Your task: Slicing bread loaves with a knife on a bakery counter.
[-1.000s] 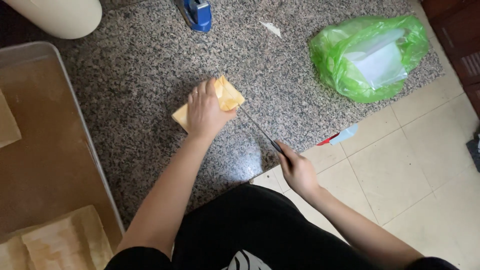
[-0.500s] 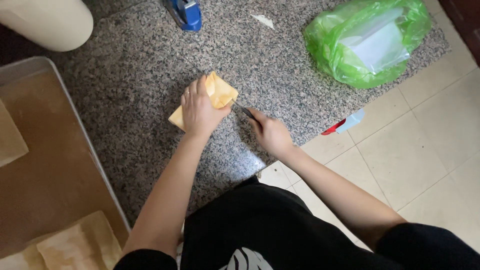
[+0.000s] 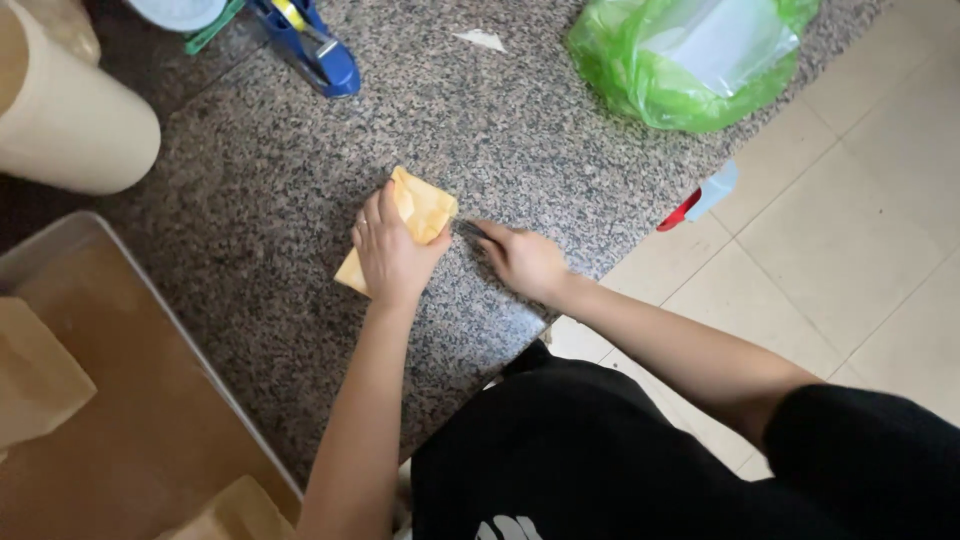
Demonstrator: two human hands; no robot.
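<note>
In the head view, the left hand [image 3: 388, 252] presses flat, fingers spread, on a folded yellow-orange paper packet [image 3: 418, 212] lying on the speckled granite tabletop [image 3: 520, 130]. The right hand [image 3: 522, 260] is closed around a thin dark tool [image 3: 468, 229] whose tip touches the packet's edge. A green plastic bag [image 3: 690, 60] lies well apart.

Looks like a small packing or workshop corner, not a kitchen. Speckled granite slab [image 3: 560, 150] laid at floor level beside beige floor tiles [image 3: 850, 240]. Blue tape dispenser [image 3: 310, 45], big cream paper roll [image 3: 70, 125], metal tray [image 3: 150, 400] holding brown paper sheets, green plastic bag [image 3: 690, 60]. Person works crouched.
</note>
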